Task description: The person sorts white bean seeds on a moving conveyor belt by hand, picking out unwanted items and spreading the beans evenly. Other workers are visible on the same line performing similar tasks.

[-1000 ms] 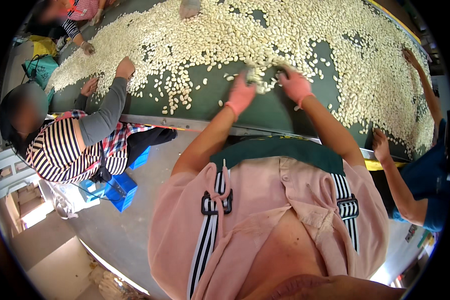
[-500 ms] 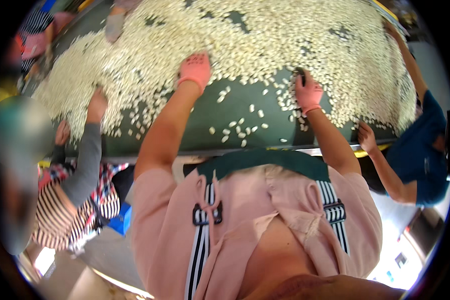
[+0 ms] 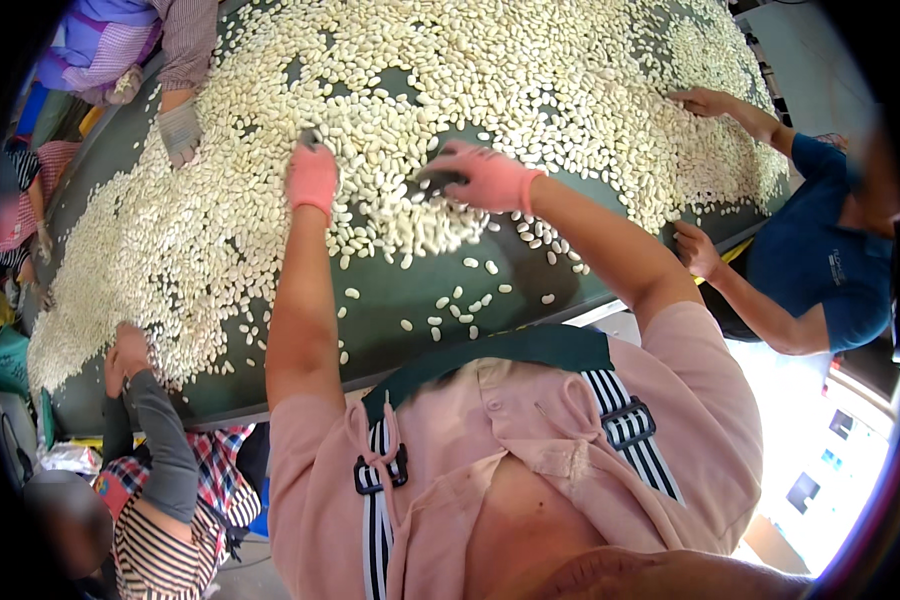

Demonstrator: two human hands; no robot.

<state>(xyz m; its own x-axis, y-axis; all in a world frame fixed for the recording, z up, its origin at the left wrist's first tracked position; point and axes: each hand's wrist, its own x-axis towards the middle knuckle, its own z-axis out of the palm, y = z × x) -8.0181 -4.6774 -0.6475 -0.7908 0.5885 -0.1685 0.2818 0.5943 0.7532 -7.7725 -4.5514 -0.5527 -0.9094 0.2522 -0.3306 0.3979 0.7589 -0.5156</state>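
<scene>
head view: left hand [image 3: 312, 178] in pink glove, palm down, fingers spread on pale beans [image 3: 450, 70]; right hand [image 3: 485, 178] curled around dark scraper [image 3: 438, 180]. beans cover far green tabletop [image 3: 390, 340]; near strip mostly swept bare, few strays left.

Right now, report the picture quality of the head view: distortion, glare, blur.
Head view: strong fisheye bend, the green table edge curving and a black rim round the frame; blown-out glare at the lower right corner; left hand and right hand in pink gloves fairly sharp over the pale seeds; the person at the lower left is blurred.
</scene>
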